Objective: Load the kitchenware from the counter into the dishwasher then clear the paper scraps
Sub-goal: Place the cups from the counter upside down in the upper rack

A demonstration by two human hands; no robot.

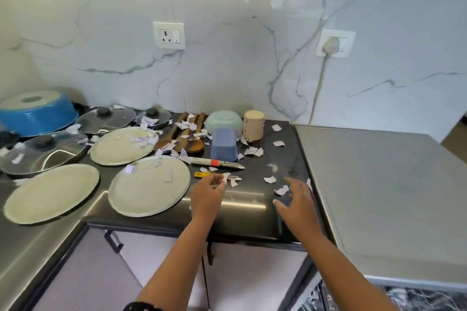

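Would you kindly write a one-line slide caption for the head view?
Left hand and right hand reach over a black counter littered with paper scraps, steel plates, glass lids and wooden spoons.

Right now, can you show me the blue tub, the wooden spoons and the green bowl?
blue tub (pixel 38 118): head view, on its blue side wall.
wooden spoons (pixel 195 145): head view, on the bowl of the nearest spoon.
green bowl (pixel 223 118): head view, on its upturned base.
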